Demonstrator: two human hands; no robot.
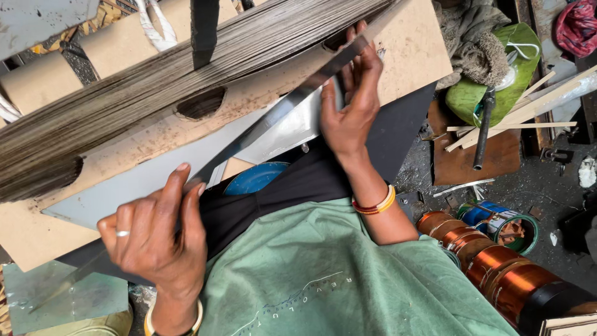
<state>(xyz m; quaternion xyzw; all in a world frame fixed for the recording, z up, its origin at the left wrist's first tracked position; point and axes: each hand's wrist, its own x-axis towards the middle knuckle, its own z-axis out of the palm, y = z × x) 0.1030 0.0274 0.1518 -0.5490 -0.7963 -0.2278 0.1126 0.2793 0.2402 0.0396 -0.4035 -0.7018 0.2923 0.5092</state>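
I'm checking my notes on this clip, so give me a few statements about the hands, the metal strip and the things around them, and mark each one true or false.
1. Both hands hold one long thin metal strip. True: the left hand grips its lower part, the right hand its upper part.
2. The strip lies against a thick stack of thin sheets. True.
3. The right wrist is bare. False: it wears red and yellow bangles.
4. Copper wire coils lie at the lower right. True.
5. The left hand has no ring. False: a ring sits on one finger.
6. The person wears a red garment. False: the cloth is green.
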